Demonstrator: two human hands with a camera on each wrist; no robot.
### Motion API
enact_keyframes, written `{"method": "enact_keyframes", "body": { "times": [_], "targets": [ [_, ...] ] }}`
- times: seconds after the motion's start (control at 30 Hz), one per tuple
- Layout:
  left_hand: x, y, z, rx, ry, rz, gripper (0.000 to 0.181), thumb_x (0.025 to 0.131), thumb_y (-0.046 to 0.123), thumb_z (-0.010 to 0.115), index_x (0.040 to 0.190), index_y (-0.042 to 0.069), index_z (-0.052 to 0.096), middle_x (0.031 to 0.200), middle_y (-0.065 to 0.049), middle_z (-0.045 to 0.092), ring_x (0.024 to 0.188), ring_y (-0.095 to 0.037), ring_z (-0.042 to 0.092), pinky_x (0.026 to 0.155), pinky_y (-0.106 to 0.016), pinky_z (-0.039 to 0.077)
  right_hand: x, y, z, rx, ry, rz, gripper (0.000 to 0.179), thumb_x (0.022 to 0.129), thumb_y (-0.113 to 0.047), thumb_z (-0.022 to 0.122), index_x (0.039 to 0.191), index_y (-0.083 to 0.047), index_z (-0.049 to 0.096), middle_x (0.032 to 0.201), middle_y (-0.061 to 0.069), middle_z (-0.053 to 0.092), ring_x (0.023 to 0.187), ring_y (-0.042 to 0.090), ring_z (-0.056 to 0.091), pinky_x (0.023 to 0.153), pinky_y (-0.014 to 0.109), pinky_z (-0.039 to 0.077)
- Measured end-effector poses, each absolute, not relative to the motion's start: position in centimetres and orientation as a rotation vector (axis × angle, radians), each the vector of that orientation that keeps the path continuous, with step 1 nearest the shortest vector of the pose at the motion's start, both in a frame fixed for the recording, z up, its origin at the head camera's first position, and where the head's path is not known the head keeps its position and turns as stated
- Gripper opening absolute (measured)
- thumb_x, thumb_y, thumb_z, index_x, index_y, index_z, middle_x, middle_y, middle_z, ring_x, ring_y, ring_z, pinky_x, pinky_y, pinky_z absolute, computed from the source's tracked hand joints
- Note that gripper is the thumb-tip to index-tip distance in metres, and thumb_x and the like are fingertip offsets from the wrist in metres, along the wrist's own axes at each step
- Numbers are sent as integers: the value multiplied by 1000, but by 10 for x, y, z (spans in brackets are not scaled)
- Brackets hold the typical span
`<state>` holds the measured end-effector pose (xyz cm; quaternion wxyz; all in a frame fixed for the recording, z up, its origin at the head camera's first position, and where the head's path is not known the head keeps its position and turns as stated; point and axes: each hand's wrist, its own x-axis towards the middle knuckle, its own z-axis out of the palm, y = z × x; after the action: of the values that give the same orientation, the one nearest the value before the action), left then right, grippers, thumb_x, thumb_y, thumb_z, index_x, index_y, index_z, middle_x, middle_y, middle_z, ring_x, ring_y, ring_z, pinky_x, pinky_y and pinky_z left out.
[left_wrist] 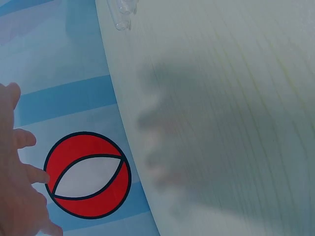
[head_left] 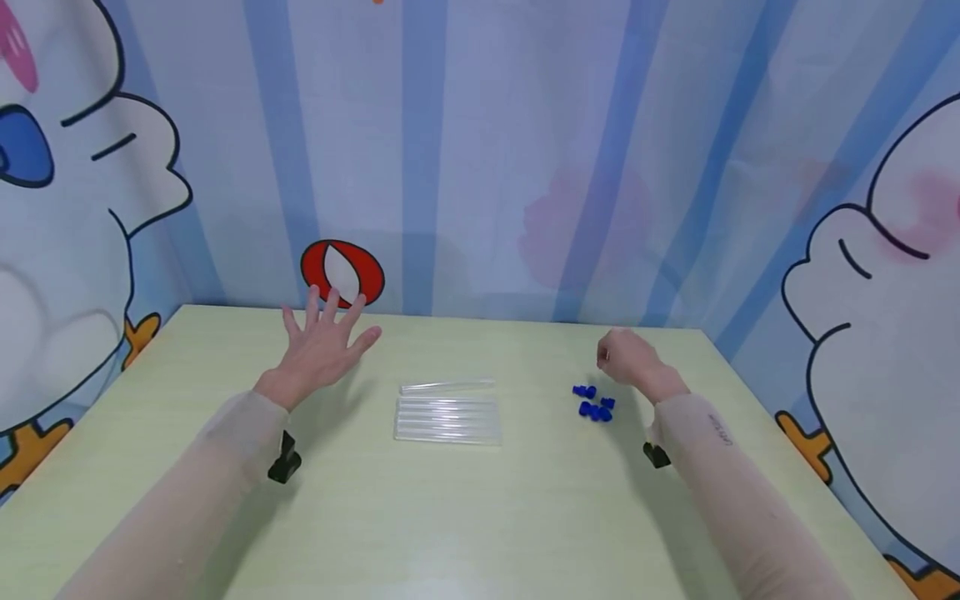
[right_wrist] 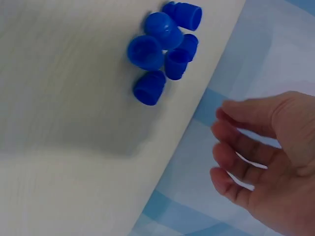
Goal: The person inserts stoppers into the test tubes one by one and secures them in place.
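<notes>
My left hand [head_left: 315, 350] is held above the table's left part, fingers spread wide and nothing in it. Several clear tubes [head_left: 447, 419] lie side by side in the middle, to the right of that hand; one tube [head_left: 447, 387] lies slightly askew behind them. In the left wrist view a few tube ends [left_wrist: 122, 19] show at the top edge. Over the right part hovers my right hand [head_left: 632, 360], its fingers loosely curled, holding nothing in the right wrist view. Nearest to it is a small cluster of blue caps [right_wrist: 146, 52] on the table, tipped various ways.
The pale wood-grain table [head_left: 450, 525] ends at a curtain [head_left: 480, 167] with blue stripes and cartoon figures. A printed red and white ball [head_left: 367, 275] is on the curtain behind my left hand. Each wrist carries a small black device [head_left: 285, 460].
</notes>
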<state>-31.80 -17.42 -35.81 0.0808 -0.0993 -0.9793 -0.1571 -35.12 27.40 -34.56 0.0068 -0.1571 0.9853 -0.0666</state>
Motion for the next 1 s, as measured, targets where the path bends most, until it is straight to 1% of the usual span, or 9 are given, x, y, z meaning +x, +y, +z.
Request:
{"method": "enact_keyframes", "body": {
  "times": [0.13,0.2,0.33,0.53,0.7,0.77,0.83,0.93,1.0],
  "targets": [
    [-319,-174,-361,-302,-2937,-465,73,98,55,37,155,13,17,158,-30,3,144,-51,-11,105,-76,-12,-350,277,-352,-513,2938,-272,21,88,-9,65,104,3,71,102,19,70,88,29,67,79,42,55],
    [-319,-174,-363,-302,-2934,-455,72,98,54,37,155,12,19,158,-30,4,145,-51,-10,106,-75,-11,-349,276,-354,-521,2904,-280,24,86,-10,67,106,3,71,104,19,70,90,29,67,80,42,55],
    [-319,-171,-363,-329,-2921,-451,69,99,52,37,154,11,23,158,-30,8,145,-51,-6,108,-73,-9,-348,273,-356,-508,2866,-290,25,85,-9,66,107,2,71,106,19,69,91,27,66,81,41,55],
    [-320,-165,-360,-391,-2879,-468,65,100,46,38,152,9,28,157,-29,15,145,-49,1,113,-69,-3,-348,273,-358,-506,2859,-297,20,86,-8,64,103,-1,73,100,14,71,87,23,65,79,39,55],
    [-321,-163,-361,-416,-2860,-474,62,101,44,39,151,8,31,155,-27,19,145,-47,6,114,-66,1,-349,272,-361,-515,2861,-291,18,87,-6,64,101,-1,73,99,14,71,86,24,66,79,39,56],
    [-321,-161,-362,-436,-2853,-479,61,101,42,40,150,7,32,153,-27,24,143,-45,13,115,-65,7,-348,272,-362,-521,2866,-293,18,87,-5,64,101,0,74,99,15,72,86,24,66,79,39,56],
    [-321,-160,-362,-462,-2844,-491,58,102,40,40,148,6,36,149,-26,32,139,-43,23,115,-63,16,-347,272,-362,-531,2873,-300,18,86,-4,63,100,1,74,98,16,72,86,25,67,78,39,56],
    [-321,-156,-363,-506,-2824,-505,52,102,35,42,143,3,42,141,-24,45,130,-40,38,110,-58,31,-346,272,-362,-552,2886,-323,18,85,-1,62,97,2,74,95,17,73,86,26,68,78,40,57],
    [-321,-153,-363,-522,-2822,-522,49,102,32,44,140,2,45,138,-23,50,126,-39,45,107,-56,38,-346,271,-362,-559,2890,-339,19,84,1,60,96,3,75,94,17,74,86,27,69,78,40,57]
  ]
}}
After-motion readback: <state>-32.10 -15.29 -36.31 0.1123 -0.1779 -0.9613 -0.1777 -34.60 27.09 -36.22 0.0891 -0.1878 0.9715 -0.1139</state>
